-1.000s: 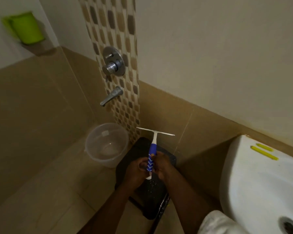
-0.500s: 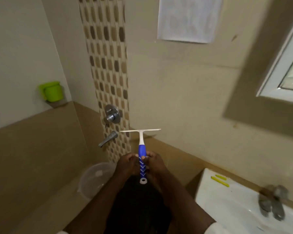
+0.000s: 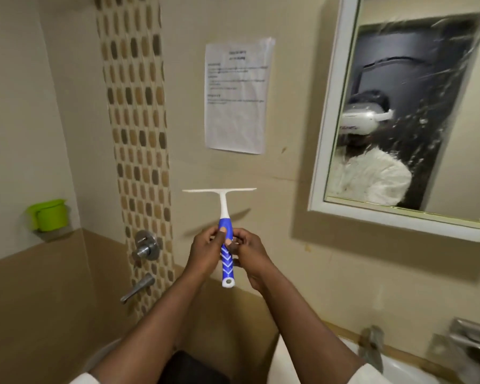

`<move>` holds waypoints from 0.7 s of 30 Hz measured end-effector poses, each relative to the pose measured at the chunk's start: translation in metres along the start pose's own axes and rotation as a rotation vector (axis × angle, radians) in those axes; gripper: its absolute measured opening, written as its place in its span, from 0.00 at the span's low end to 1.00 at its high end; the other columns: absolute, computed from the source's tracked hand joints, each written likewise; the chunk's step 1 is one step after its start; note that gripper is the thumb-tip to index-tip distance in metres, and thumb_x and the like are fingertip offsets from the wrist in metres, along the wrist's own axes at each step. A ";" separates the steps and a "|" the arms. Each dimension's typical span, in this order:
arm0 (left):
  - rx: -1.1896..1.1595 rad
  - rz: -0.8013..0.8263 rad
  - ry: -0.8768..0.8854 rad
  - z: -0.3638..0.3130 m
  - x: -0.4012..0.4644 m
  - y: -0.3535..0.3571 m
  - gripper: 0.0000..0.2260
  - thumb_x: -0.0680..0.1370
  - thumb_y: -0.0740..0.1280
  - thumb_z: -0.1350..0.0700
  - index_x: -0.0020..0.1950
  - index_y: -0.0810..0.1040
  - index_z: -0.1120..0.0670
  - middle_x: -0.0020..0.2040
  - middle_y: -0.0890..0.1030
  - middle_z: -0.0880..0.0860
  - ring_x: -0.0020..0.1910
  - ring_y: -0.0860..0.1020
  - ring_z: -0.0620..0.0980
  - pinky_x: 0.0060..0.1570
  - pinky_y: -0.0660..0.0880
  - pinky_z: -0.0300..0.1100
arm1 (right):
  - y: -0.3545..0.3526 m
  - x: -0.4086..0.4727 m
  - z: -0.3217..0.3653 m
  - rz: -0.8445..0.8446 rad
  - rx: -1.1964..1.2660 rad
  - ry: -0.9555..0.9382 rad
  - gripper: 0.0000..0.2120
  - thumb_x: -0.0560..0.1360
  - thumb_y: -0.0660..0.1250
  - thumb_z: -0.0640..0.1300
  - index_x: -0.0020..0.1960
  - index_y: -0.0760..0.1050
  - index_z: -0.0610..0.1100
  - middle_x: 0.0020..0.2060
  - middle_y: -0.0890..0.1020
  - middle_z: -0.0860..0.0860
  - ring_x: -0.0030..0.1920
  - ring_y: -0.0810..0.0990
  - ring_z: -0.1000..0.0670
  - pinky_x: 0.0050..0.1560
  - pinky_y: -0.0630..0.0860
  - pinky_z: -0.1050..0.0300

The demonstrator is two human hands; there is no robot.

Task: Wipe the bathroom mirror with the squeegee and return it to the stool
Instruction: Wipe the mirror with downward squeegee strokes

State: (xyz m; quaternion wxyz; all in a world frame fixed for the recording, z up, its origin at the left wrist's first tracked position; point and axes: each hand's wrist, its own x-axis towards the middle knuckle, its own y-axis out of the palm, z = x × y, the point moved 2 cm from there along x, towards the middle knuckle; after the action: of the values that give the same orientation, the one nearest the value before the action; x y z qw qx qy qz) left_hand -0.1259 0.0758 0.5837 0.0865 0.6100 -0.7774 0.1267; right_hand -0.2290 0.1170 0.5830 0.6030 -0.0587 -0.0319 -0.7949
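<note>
I hold a squeegee (image 3: 224, 209) upright in front of the beige wall, its white blade on top and level, its blue-and-white handle pointing down. My left hand (image 3: 207, 252) grips the handle from the left and my right hand (image 3: 248, 252) from the right. The white-framed mirror (image 3: 405, 112) hangs up to the right, streaked and spotted with water, apart from the blade. Only a dark corner of the stool (image 3: 189, 367) shows at the bottom edge between my forearms.
A printed paper sheet (image 3: 237, 95) is stuck on the wall left of the mirror. A white sink (image 3: 399, 370) with a tap (image 3: 372, 346) sits at lower right. A shower valve (image 3: 146, 246), spout (image 3: 137, 286) and green cup (image 3: 49, 214) are on the left.
Both hands lifted the squeegee from above the stool up to chest height. My view swung up and right, bringing the mirror into sight; the bucket dropped out of view.
</note>
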 end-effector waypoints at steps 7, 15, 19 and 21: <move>-0.124 0.031 0.169 -0.076 -0.016 0.033 0.09 0.80 0.61 0.55 0.50 0.79 0.57 0.45 0.83 0.57 0.42 0.82 0.51 0.42 0.79 0.43 | -0.040 -0.029 0.063 0.002 0.040 -0.176 0.11 0.78 0.62 0.36 0.58 0.77 0.43 0.47 0.82 0.47 0.41 0.84 0.53 0.40 0.78 0.58; -0.262 0.153 0.314 -0.140 -0.034 0.083 0.09 0.81 0.60 0.56 0.51 0.78 0.58 0.44 0.83 0.57 0.39 0.82 0.48 0.38 0.80 0.40 | -0.091 -0.064 0.110 -0.132 0.048 -0.351 0.10 0.78 0.63 0.40 0.58 0.76 0.47 0.50 0.83 0.45 0.50 0.84 0.47 0.51 0.81 0.49; -0.303 0.236 0.355 -0.159 -0.041 0.114 0.08 0.81 0.60 0.54 0.52 0.78 0.55 0.43 0.83 0.52 0.39 0.83 0.45 0.36 0.79 0.36 | -0.119 -0.081 0.124 -0.214 0.049 -0.406 0.11 0.78 0.62 0.39 0.58 0.76 0.49 0.50 0.84 0.47 0.50 0.84 0.48 0.49 0.82 0.52; -0.308 0.269 0.369 -0.166 -0.045 0.128 0.08 0.81 0.60 0.53 0.53 0.78 0.53 0.43 0.83 0.50 0.40 0.83 0.44 0.36 0.78 0.35 | -0.132 -0.087 0.129 -0.261 0.047 -0.419 0.12 0.78 0.62 0.38 0.58 0.76 0.49 0.51 0.83 0.46 0.50 0.84 0.48 0.48 0.82 0.51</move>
State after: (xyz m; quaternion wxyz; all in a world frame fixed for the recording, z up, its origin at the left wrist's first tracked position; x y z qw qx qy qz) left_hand -0.2429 0.1963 0.7177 0.3008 0.4474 -0.8327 0.1264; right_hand -0.3254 0.2518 0.7024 0.4768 -0.2036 -0.1819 -0.8355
